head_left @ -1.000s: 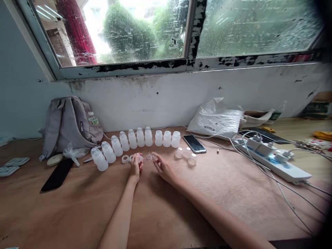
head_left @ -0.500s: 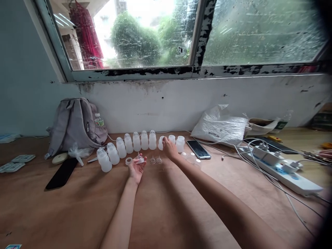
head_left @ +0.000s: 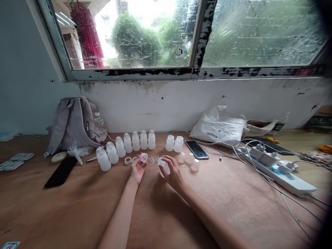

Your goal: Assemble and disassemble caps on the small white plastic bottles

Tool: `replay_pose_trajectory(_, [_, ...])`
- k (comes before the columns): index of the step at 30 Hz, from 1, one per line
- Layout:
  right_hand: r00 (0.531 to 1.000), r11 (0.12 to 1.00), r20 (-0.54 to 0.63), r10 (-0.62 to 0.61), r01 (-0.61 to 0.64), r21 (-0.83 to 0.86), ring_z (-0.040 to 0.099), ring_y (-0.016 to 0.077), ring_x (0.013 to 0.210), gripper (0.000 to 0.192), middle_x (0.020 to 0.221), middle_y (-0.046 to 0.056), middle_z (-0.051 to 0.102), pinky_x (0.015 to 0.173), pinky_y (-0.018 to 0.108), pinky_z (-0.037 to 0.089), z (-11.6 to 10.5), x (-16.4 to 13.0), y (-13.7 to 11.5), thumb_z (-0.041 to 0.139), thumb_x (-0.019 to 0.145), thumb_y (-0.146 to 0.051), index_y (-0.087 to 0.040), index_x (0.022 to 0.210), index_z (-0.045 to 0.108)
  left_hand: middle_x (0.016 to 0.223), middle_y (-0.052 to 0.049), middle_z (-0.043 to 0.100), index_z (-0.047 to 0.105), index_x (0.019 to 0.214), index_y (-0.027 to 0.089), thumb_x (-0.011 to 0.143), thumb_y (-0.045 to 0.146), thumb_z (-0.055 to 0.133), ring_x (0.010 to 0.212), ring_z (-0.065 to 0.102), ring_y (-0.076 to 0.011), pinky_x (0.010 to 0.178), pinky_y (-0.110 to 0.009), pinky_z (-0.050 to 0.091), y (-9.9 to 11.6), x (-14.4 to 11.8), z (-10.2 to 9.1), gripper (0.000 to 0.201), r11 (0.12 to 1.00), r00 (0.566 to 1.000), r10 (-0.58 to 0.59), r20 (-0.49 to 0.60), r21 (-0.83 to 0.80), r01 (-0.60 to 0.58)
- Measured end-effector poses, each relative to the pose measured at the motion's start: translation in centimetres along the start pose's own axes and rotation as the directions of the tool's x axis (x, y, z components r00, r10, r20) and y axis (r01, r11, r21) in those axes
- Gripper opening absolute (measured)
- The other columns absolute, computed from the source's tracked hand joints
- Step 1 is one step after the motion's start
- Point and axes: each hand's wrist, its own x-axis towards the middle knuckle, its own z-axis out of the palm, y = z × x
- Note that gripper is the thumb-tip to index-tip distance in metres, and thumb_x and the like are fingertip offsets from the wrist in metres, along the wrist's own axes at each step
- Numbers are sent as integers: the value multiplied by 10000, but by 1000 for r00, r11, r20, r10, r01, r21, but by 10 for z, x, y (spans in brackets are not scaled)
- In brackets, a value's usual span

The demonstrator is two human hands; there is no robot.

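Note:
My left hand (head_left: 137,170) holds a small clear nipple cap (head_left: 144,157) up between its fingertips. My right hand (head_left: 173,173) grips a small white plastic bottle (head_left: 164,166), tilted toward the left hand. Behind them a curved row of capped white bottles (head_left: 124,144) stands on the brown table (head_left: 77,207). Two uncapped bottles (head_left: 174,143) stand apart to the right of that row. Loose rings (head_left: 128,160) lie left of my left hand, and clear round lids (head_left: 190,162) lie right of my right hand.
A grey backpack (head_left: 74,124) leans against the wall at left, with a black phone (head_left: 61,172) in front of it. Another phone (head_left: 196,149), a white plastic bag (head_left: 220,126) and a power strip (head_left: 280,169) with tangled cables lie to the right.
My right hand reached back to the bottle row, took one uncapped bottle and brought it forward beside the left hand. The left hand lifted the cap slightly.

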Motion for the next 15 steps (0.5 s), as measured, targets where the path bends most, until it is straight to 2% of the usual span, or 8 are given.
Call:
replay_pose_trajectory(2, [998,997,35,42,-45,66,491,236,1042,458,1140,121,492,869,405,411,12,-10,2,520,780,-243,-202,1204,351,830,-32,661,635,798,166,698,177,601,733,602,-128,627,-233,465,-2,-2,1,106,1000,1000,-10,9,0,10])
replay_pose_trajectory(5, [979,975,175,102,-133,177,541,227,967,655,1105,122,528,814,382,452,25,-17,6,567,738,-254,-175,1279,205,843,-27,655,629,802,174,690,218,633,759,595,-131,669,-244,463,-7,-4,1,120,999,998,-9,59,46,6])
replay_pose_trajectory(7, [965,963,222,137,-183,199,569,211,894,627,1041,97,558,757,356,477,27,-18,7,584,723,-270,-177,1243,246,877,-30,644,622,853,176,683,244,650,789,589,-131,690,-241,453,-10,-4,1,185,995,994,5,113,100,-16])
replay_pose_trajectory(11, [962,974,212,172,-199,112,566,213,886,478,1036,79,531,738,337,483,22,-15,3,600,715,-309,-212,1145,412,849,-9,625,617,892,173,658,238,677,744,577,-97,678,-201,426,-15,0,0,250,987,986,28,165,152,-54])
replay_pose_trajectory(15, [967,981,188,173,-187,57,560,221,876,488,1013,75,528,745,340,479,19,-14,1,581,740,-316,-236,1193,418,792,6,605,618,865,169,605,247,716,697,564,-89,640,-193,413,-14,1,2,288,966,983,62,172,237,-103])
